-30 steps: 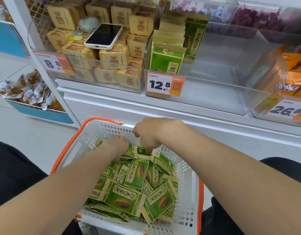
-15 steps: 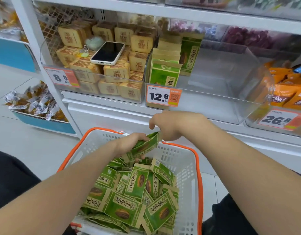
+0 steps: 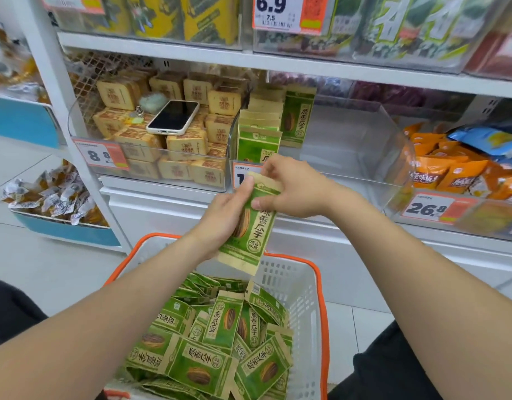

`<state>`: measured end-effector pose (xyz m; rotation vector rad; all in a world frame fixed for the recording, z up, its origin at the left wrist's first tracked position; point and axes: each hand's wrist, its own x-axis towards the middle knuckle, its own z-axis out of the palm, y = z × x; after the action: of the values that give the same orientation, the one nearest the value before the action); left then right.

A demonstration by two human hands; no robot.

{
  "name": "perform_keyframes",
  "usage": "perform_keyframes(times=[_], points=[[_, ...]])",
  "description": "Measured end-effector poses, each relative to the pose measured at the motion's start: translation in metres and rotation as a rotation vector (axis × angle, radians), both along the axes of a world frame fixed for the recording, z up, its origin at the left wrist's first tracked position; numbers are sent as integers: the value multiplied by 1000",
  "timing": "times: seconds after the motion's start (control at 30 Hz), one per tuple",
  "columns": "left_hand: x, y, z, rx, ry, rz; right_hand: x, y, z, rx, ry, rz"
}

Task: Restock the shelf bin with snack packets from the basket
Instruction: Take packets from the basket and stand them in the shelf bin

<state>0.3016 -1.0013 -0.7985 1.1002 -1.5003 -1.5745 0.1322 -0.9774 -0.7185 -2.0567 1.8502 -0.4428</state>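
The green-and-tan paper snack packet with a sunflower seed printed on it (image 3: 250,226) is held by both hands, upright with a slight tilt, its printed face toward the camera. The left hand (image 3: 221,215) grips its left edge, fingers curled behind it. The right hand (image 3: 290,192) pinches its upper part, thumb pressed on the front and fingers curled over the top.

Directly below the grip is the white perforated plastic basket with an orange rim (image 3: 292,287), where a loose heap of matching green packets (image 3: 217,342) lies at mixed angles. Just behind the grip is the clear plastic shelf bin (image 3: 364,145); its orange-and-white price tag (image 3: 241,176) is partly hidden by the hands. A short row of the same green packets (image 3: 259,140) stands upright at the bin's left end, above the grip.

Up and to the left of the grip, a neighbouring clear bin holds tan square packets (image 3: 188,145), with a white-cased phone (image 3: 174,116) lying screen-up on top of them. Well to the right of the grip, another bin holds orange packets (image 3: 451,174).
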Motion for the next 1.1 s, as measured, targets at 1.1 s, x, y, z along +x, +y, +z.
perform_keyframes(times=[1.1], points=[[-66,-26,89,-943,-509,285,-35,-30,18,-264,-789,-494]])
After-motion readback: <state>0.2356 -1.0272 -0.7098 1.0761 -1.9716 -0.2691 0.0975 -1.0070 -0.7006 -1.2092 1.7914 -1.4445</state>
